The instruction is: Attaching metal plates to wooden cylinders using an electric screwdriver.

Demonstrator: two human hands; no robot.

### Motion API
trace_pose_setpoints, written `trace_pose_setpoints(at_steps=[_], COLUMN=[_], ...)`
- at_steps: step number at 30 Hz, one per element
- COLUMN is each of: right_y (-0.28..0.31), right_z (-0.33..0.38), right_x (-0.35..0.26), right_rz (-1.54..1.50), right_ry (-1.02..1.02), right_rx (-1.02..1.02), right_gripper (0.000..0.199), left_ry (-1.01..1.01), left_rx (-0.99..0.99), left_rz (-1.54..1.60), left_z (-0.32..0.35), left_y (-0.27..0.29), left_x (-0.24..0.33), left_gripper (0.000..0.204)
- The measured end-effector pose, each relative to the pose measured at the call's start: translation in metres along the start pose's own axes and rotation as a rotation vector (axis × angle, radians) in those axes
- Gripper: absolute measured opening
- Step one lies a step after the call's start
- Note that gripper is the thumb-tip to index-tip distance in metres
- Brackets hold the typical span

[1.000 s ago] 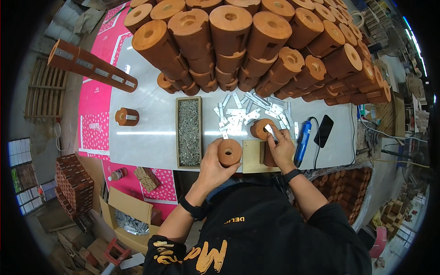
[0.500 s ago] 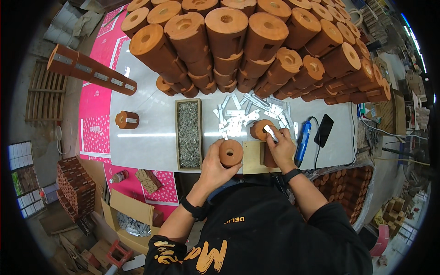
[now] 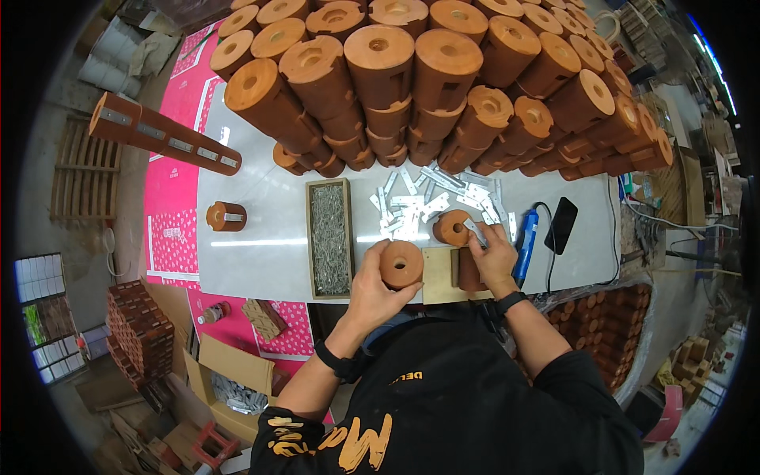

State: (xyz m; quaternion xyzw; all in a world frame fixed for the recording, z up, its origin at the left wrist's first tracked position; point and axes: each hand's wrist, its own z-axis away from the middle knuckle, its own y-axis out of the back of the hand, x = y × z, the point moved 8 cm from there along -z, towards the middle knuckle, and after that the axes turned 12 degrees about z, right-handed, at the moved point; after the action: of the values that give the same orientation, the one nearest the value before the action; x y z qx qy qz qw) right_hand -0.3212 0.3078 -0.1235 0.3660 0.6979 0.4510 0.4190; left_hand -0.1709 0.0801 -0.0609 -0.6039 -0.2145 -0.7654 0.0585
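My left hand (image 3: 370, 290) is wrapped round a reddish-brown wooden cylinder (image 3: 402, 266) with a hole in its top. In my right hand (image 3: 494, 260), a small silver metal plate (image 3: 475, 233) is pinched between thumb and fingers. Another wooden cylinder (image 3: 451, 228) stands just behind that plate, and a further cylinder (image 3: 470, 273) is partly hidden under my right hand, beside a flat wooden block (image 3: 438, 286). Loose metal plates (image 3: 413, 210) lie in a scattered pile beyond my hands. Left of them is a long wooden tray (image 3: 309, 237) of screws.
Stacked wooden cylinders (image 3: 378, 49) rise at the far side of the grey table (image 3: 269, 265). A blue electric screwdriver (image 3: 525, 253) and a black phone (image 3: 561, 226) lie at right. A lone cylinder (image 3: 226, 217) and a joined column (image 3: 166, 134) are at left. An open carton (image 3: 235, 358) of metal parts sits below.
My right hand has shifted slightly right and down with the metal plate, which is now turned to another angle. The left hand still holds its cylinder; the whole view has shifted slightly.
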Motion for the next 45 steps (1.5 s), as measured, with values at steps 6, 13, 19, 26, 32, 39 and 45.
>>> trace_pose_setpoints(at_steps=[6, 13, 19, 26, 32, 39, 45], right_y=[0.059, 0.211, 0.264, 0.287, 0.288, 0.286, 0.285], right_z=[-0.020, -0.068, -0.069, -0.079, -0.086, -0.085, -0.085], right_x=[-0.018, -0.116, -0.142, -0.153, -0.151, -0.151, -0.151], right_rz=[-0.259, -0.365, -0.329, -0.363, -0.411, -0.459, -0.473], right_ry=[-0.019, 0.376, 0.500, 0.486, 0.445, 0.427, 0.409], right_rx=[0.102, 0.285, 0.368, 0.381, 0.392, 0.361, 0.352], right_gripper=[0.023, 0.027, 0.029, 0.029, 0.027, 0.028, 0.028], left_ry=[-0.092, -0.461, -0.662, -0.836, -0.856, -0.883, -0.907], left_rx=[0.018, 0.090, 0.192, 0.222, 0.243, 0.268, 0.288], left_rz=[-0.022, -0.076, -0.183, -0.251, -0.294, -0.300, -0.317], left_z=[-0.007, -0.011, -0.006, -0.002, -0.003, 0.003, 0.002], left_y=[-0.001, 0.006, 0.018, 0.023, 0.021, 0.022, 0.023], left_x=[0.030, 0.141, 0.216, 0.249, 0.255, 0.258, 0.257], left_gripper=[0.087, 0.092, 0.091, 0.085, 0.084, 0.077, 0.082])
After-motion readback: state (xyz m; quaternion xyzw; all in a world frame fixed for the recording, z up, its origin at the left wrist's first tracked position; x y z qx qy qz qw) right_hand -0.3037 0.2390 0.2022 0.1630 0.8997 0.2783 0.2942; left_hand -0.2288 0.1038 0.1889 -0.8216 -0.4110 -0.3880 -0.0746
